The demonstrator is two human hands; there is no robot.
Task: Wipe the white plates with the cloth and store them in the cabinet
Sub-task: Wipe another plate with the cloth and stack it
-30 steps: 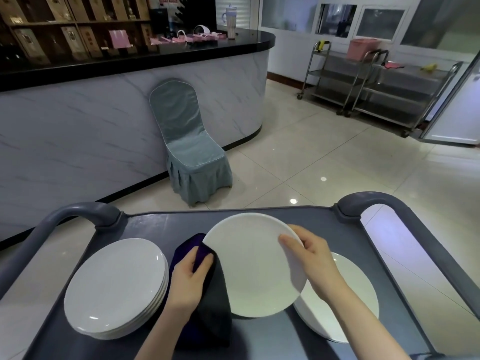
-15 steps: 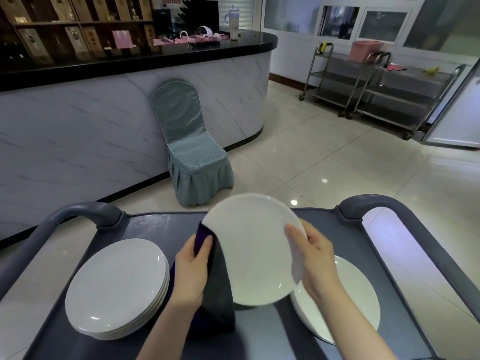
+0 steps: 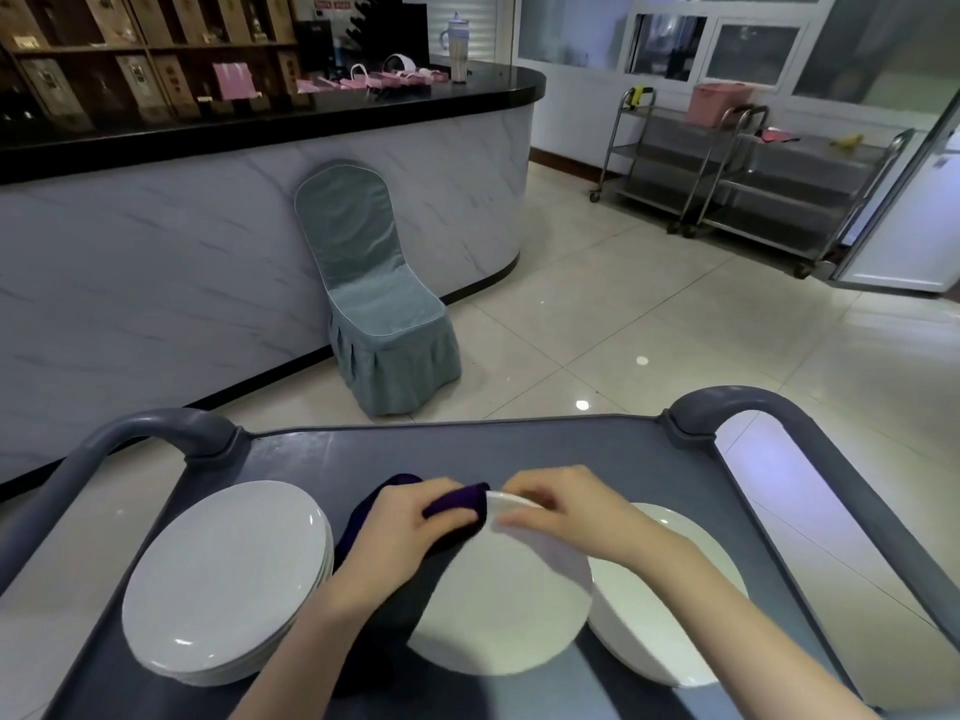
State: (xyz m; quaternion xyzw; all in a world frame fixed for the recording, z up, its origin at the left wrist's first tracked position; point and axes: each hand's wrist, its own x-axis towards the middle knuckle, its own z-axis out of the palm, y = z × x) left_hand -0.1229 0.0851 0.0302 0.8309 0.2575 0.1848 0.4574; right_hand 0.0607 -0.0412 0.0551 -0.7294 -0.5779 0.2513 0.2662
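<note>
Restaurant service area around me: marble bar counter [image 3: 249, 226], covered banquet chair [image 3: 382, 309], steel trolleys [image 3: 769, 171], white plates [image 3: 223, 579] on my cart [image 3: 467, 449].

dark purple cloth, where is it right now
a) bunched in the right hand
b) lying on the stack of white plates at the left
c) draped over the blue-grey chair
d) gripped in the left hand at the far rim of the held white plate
D: the left hand grips the dark purple cloth at the far rim of the round white plate, which the right hand pinches.
</note>
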